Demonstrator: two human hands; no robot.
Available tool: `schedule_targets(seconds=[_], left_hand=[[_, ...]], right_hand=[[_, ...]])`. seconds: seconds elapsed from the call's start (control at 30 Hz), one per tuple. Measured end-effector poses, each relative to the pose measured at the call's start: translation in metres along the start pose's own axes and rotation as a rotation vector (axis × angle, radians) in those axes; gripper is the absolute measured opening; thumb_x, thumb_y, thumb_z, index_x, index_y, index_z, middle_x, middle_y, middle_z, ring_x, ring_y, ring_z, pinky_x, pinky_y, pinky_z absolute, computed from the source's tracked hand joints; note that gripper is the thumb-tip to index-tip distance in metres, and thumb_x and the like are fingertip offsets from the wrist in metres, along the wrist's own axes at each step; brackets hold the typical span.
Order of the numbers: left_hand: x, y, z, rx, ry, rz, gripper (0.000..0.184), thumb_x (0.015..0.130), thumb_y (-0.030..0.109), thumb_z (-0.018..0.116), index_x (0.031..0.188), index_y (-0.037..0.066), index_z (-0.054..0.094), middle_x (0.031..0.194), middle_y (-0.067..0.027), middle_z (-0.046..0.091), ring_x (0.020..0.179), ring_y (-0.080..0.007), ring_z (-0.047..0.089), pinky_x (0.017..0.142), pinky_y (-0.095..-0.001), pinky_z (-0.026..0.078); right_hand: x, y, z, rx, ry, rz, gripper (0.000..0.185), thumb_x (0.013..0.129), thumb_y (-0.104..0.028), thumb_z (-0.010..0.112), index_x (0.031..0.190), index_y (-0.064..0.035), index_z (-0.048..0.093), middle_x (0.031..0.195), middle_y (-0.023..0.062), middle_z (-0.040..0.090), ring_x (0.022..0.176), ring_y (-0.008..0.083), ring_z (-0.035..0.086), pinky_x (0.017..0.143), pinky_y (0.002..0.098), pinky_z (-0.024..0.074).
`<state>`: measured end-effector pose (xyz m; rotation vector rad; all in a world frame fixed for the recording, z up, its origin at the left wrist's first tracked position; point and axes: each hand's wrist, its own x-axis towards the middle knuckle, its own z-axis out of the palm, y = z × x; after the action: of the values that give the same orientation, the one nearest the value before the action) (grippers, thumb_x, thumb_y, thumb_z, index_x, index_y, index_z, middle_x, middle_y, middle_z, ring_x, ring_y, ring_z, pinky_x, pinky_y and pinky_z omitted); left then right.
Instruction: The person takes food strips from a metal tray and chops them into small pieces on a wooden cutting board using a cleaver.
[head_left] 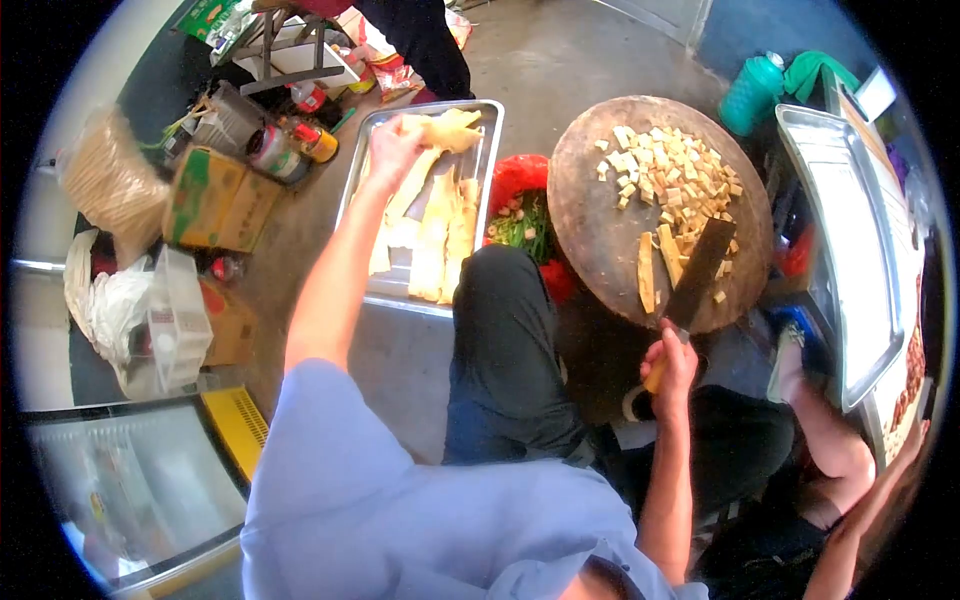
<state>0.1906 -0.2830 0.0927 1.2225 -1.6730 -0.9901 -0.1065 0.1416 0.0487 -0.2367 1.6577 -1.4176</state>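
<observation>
Yellow sheet (455, 130): at metal tray (398, 270)'s far end, pinched by left hand (393, 152); probably light, limp (tears easily), best lifted by broad end. Cleaver (700, 270): over round board (590, 240), right hand (673, 368) wrapping handle.

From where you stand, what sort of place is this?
Likely a small food-prep area or shop kitchen: a round chopping board with diced pieces, a metal tray of flat strips, and bottles along the wall.
</observation>
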Motion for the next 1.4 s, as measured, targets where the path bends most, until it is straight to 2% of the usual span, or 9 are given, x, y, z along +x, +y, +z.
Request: schedule_targets(seconds=[0.07,0.2,0.4,0.67,0.9,1.0,1.2,1.33,1.4], left_hand=[[0.019,0.02,-0.012,-0.189,0.036,-0.093,0.018,0.09,0.007,0.06,0.103,-0.002,0.068,0.098,-0.0095,0.071,0.077,-0.0167,0.07,0.066,-0.0288,0.059],[0.055,0.028,-0.024,-0.426,0.054,-0.178,0.021,0.094,0.011,0.058,0.111,-0.001,0.062,0.094,-0.0109,0.071,0.072,-0.0193,0.069,0.066,-0.0317,0.058],[0.07,-0.019,-0.025,0.01,0.023,-0.352,0.016,0.087,0.013,0.065,0.097,0.001,0.064,0.086,-0.0091,0.07,0.071,-0.0169,0.068,0.059,-0.0274,0.052],[-0.026,-0.034,-0.007,0.272,0.038,-0.098,0.026,0.086,0.012,0.065,0.108,-0.003,0.064,0.089,-0.0097,0.069,0.073,-0.0156,0.067,0.069,-0.0296,0.054],[-0.085,0.043,0.048,-0.1,-0.015,0.032,0.017,0.092,0.005,0.062,0.108,-0.001,0.064,0.092,-0.0068,0.068,0.082,-0.0121,0.065,0.071,-0.0248,0.054],[-0.117,0.09,0.089,-0.296,-0.248,0.055,0.015,0.092,0.007,0.064,0.106,0.001,0.065,0.089,-0.0029,0.068,0.08,-0.0097,0.065,0.072,-0.0237,0.053],[-0.168,0.127,0.178,0.071,-0.624,0.279,0.021,0.085,0.012,0.067,0.102,-0.001,0.067,0.094,-0.0076,0.07,0.084,-0.0139,0.066,0.077,-0.0295,0.054],[-0.173,0.098,0.247,0.326,-0.504,0.689,0.029,0.078,0.012,0.063,0.105,0.004,0.065,0.102,-0.0119,0.065,0.099,-0.0318,0.063,0.082,-0.0398,0.052],[-0.169,0.069,0.275,0.363,-0.523,0.757,0.026,0.077,0.012,0.062,0.103,0.007,0.064,0.104,-0.0102,0.063,0.102,-0.0308,0.06,0.083,-0.0426,0.049]], right_hand=[[0.004,0.005,-0.002,0.022,0.002,-0.005,0.055,0.093,-0.037,0.061,0.129,0.0032,0.053,0.066,0.0037,0.055,0.046,0.0129,0.051,0.042,0.025,0.0402],[0.005,0.007,-0.003,0.051,0.002,-0.014,0.052,0.092,-0.035,0.063,0.127,0.0027,0.055,0.065,0.005,0.057,0.045,0.014,0.052,0.041,0.0261,0.0406],[0.003,0.005,-0.004,0.062,0.007,-0.02,0.049,0.093,-0.035,0.062,0.125,0.0024,0.056,0.065,0.0047,0.056,0.044,0.014,0.051,0.04,0.026,0.0401],[0.003,0.004,-0.002,0.089,0.005,-0.009,0.055,0.094,-0.037,0.06,0.129,0.0045,0.053,0.064,0.0029,0.054,0.046,0.013,0.051,0.041,0.0255,0.0397],[-0.003,-0.007,-0.002,0.059,0.117,-0.087,0.036,0.091,-0.025,0.067,0.113,0.0023,0.062,0.065,0.0035,0.057,0.045,0.0131,0.054,0.041,0.0255,0.0437],[-0.009,-0.01,-0.005,0.063,0.127,-0.157,0.033,0.091,-0.023,0.067,0.11,0.0029,0.062,0.066,0.0038,0.057,0.046,0.0127,0.054,0.042,0.0259,0.0446],[-0.026,-0.023,-0.019,0.016,0.153,-0.277,0.03,0.092,-0.021,0.068,0.11,0.0025,0.061,0.066,0.0029,0.057,0.046,0.0112,0.055,0.041,0.0244,0.044],[-0.035,-0.018,-0.026,0.093,0.177,-0.261,0.031,0.09,-0.021,0.069,0.11,0.0006,0.061,0.066,0.004,0.057,0.046,0.0129,0.053,0.042,0.0247,0.0424],[-0.04,-0.012,-0.028,0.111,0.188,-0.246,0.031,0.09,-0.021,0.069,0.111,0.0009,0.061,0.066,0.0038,0.057,0.046,0.0127,0.054,0.043,0.0247,0.043]])
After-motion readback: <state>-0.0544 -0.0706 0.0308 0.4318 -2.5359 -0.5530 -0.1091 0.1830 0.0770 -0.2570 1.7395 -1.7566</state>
